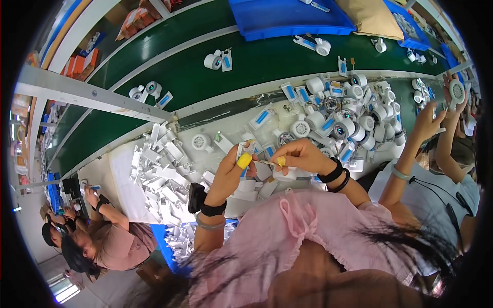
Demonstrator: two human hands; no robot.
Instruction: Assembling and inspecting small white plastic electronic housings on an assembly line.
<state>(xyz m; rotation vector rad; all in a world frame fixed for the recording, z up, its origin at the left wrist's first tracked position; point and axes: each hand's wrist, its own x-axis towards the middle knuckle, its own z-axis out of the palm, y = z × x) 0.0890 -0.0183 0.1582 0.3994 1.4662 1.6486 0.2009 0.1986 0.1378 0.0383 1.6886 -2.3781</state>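
Note:
My left hand [227, 173], with a yellow cover on its thumb, is closed around a small white plastic fan part [244, 150]. A strip of blue shows below that thumb. Just to its right, the fingers of my right hand [307, 155] are pinched at a small thin piece [264, 162] between the hands; its kind is too small to make out. A yellow cover is also on a right fingertip. Beyond the hands lie a round white fan head [201, 141] with a slotted grille and a white casing with a blue cell [262, 117].
White plastic casings [159, 169] are heaped at left, above a blue bin [169, 251]. Fan heads with blue cells [354, 113] pile up at right. Behind runs a green conveyor [174, 56] with a blue tray [292, 20]. A metal post [92, 92] crosses the left; co-workers sit on both sides.

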